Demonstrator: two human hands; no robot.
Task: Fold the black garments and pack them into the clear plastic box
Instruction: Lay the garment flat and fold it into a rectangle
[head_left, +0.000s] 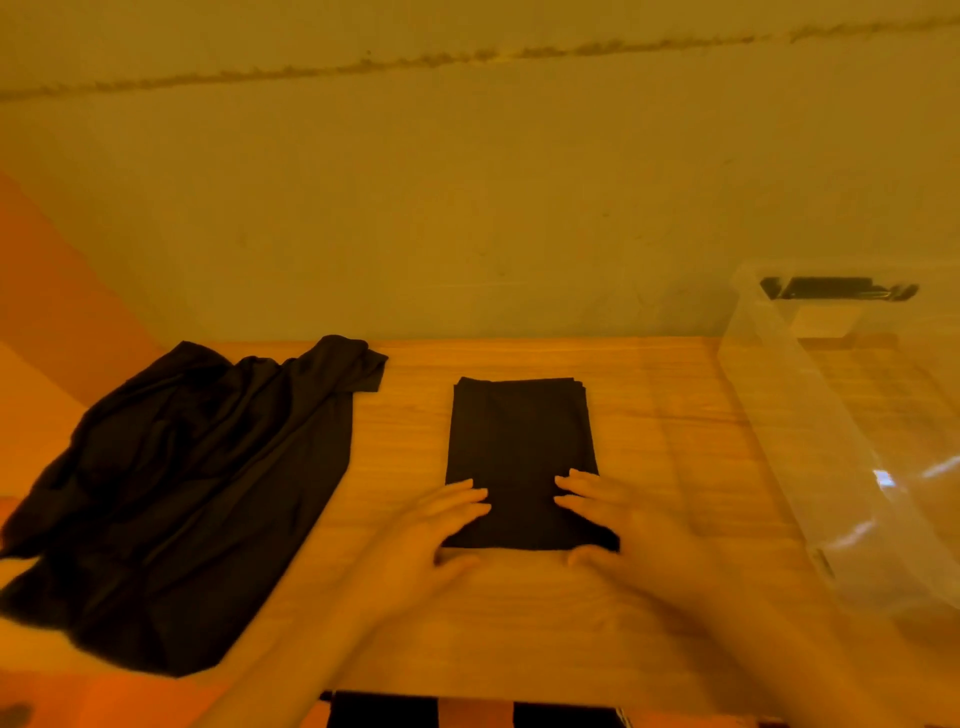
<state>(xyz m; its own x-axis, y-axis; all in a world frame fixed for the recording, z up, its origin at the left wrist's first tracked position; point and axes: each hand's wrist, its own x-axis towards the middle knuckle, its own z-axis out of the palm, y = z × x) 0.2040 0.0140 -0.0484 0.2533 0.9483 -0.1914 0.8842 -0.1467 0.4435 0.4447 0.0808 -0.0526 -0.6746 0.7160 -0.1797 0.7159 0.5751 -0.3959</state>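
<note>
A black garment folded into a neat rectangle (521, 436) lies in the middle of the wooden table (649, 415). My left hand (436, 530) rests on its near left corner, fingers on top and thumb at the near edge. My right hand (618, 525) does the same at the near right corner. To the left sprawls an unfolded black garment (182, 493), crumpled and spread toward the table's left edge. At the right stands the clear plastic box (810, 415), with nothing visible inside.
A plain wall rises just behind the table. On the box's far end sits a black latch (836, 288). Below the table's near edge I see dark and orange stripes (467, 712).
</note>
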